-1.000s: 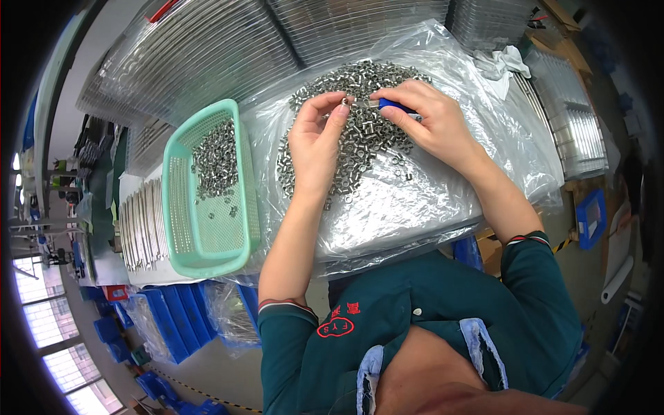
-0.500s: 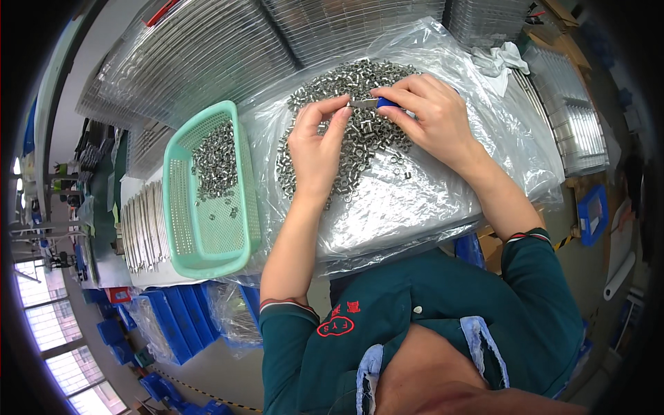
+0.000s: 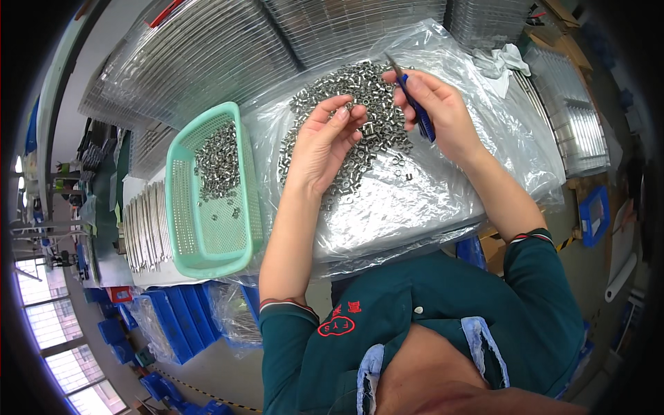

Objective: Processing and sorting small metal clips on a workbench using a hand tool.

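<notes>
My right hand (image 3: 446, 114) is closed around a blue-handled knife (image 3: 420, 114), its thin metal blade pointing up and away to the far left. Thumb and fingers of my left hand (image 3: 324, 142) are pinched together on a small metal ring (image 3: 349, 106), mostly covered by the fingertips. Both hands are raised over a loose pile of small shiny metal rings (image 3: 373, 128), and the blade is apart from the left hand. The pile lies on clear plastic sheeting (image 3: 401, 214) on the table.
To the left stands a mint-green mesh basket (image 3: 252, 221) holding more small rings. Metal tubes (image 3: 146, 228) lie beyond it. Plastic-wrapped stacks of ridged metal (image 3: 200, 62) line the far side. A white cloth (image 3: 501, 62) lies at the far right, and blue bins (image 3: 180, 321) sit below left.
My right hand has swung the knife from lying level at the left fingertips to pointing up and away. The left hand has turned slightly, its fingers curling more.
</notes>
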Action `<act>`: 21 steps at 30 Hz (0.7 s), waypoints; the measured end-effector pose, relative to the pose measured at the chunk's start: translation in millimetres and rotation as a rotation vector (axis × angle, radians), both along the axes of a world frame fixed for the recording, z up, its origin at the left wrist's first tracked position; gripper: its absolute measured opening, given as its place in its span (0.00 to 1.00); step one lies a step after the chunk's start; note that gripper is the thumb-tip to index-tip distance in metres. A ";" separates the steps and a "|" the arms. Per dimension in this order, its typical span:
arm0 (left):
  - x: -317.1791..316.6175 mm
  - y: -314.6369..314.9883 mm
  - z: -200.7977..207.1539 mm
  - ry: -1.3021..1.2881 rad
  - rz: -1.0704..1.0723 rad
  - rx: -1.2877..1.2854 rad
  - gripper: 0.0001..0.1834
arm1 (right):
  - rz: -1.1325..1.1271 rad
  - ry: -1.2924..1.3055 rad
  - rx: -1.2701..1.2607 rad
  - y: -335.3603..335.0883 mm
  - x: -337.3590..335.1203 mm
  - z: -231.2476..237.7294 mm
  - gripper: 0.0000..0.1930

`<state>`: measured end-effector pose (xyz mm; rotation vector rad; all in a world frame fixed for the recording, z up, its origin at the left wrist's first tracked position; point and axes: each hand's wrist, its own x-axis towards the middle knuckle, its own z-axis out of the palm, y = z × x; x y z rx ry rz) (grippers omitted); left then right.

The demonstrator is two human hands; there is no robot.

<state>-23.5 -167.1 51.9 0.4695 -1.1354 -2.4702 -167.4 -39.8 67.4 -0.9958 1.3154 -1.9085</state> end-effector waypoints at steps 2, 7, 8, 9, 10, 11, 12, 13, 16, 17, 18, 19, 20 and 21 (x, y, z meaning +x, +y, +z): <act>0.6 -0.6 -0.4 0.000 -0.001 0.012 0.11 | 0.311 -0.688 -0.052 1.2 -5.2 2.1 0.19; -1.7 2.1 1.1 0.020 0.009 -0.022 0.11 | 0.539 -1.097 -0.105 -5.8 -12.3 -17.3 0.17; -1.9 4.4 1.3 -0.026 0.100 -0.233 0.11 | 0.521 -1.008 0.046 -5.7 -8.9 -18.7 0.16; -2.1 6.7 1.5 -0.071 0.193 -0.444 0.12 | 0.503 -0.915 0.195 -6.0 -4.5 -18.3 0.14; -2.9 9.5 1.8 -0.071 0.193 -0.444 0.12 | 0.476 -0.838 0.274 -4.6 2.5 -12.4 0.11; -3.7 12.6 2.1 -0.060 0.253 -0.632 0.13 | 0.476 -0.838 0.275 -5.3 7.6 -9.8 0.11; -4.3 14.8 2.1 -0.048 0.312 -0.820 0.15 | 0.461 -0.772 0.324 -5.4 11.4 -7.9 0.11; -4.0 15.1 1.5 -0.047 0.310 -0.819 0.15 | 0.447 -0.707 0.373 -5.3 12.6 -7.5 0.12; -2.6 16.9 2.2 -0.099 0.457 -1.444 0.20 | 0.472 -0.747 0.349 -4.7 11.0 -11.4 0.10; -3.0 17.5 2.0 -0.097 0.457 -1.444 0.20 | 0.480 -0.770 0.342 -4.3 10.8 -11.2 0.10; -3.0 17.4 0.9 -0.071 0.463 -1.472 0.20 | 0.481 -0.770 0.343 -4.6 10.3 -12.2 0.10; -2.9 17.5 0.3 -0.045 0.469 -1.499 0.20 | 0.487 -0.793 0.337 -4.8 9.6 -13.3 0.09; -3.0 17.5 0.2 -0.046 0.470 -1.500 0.20 | 0.494 -0.817 0.330 -5.0 9.0 -13.8 0.09; -3.6 17.9 -0.1 -0.042 0.467 -1.485 0.20 | 0.493 -0.817 0.331 -4.5 8.5 -13.9 0.09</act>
